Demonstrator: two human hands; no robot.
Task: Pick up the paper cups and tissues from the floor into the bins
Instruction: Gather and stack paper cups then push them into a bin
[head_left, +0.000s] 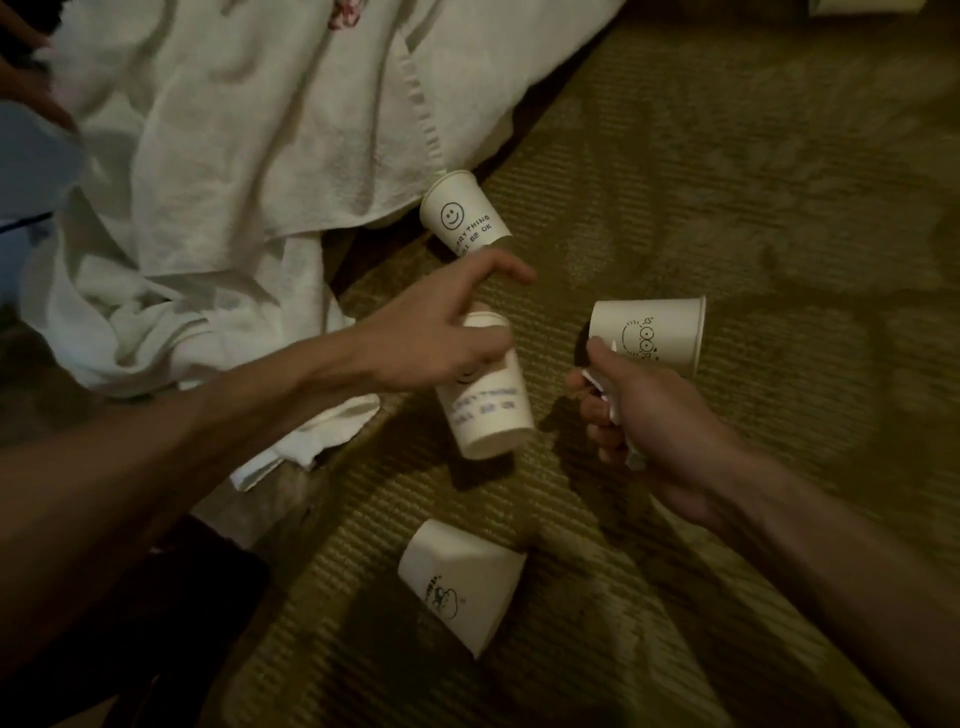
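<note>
My left hand (441, 332) grips the upper end of a white paper cup (491, 410) printed with a smiley and blue text, held above the carpet. My right hand (644, 421) grips crumpled white tissue (615, 413) and the base of a second cup (657, 335) bearing a cartoon face, its mouth facing right. A third smiley cup (462, 215) lies on the floor by the hanging sheet, just beyond my left fingers. A fourth cup (457, 582), squashed, lies on the carpet near the bottom centre. No bin is in sight.
A rumpled white bed sheet (249, 156) hangs down at the left and piles on the olive-green ribbed carpet (727, 156). A pale blue cloth (31, 171) shows at the far left edge. Dark shadow fills the lower left corner.
</note>
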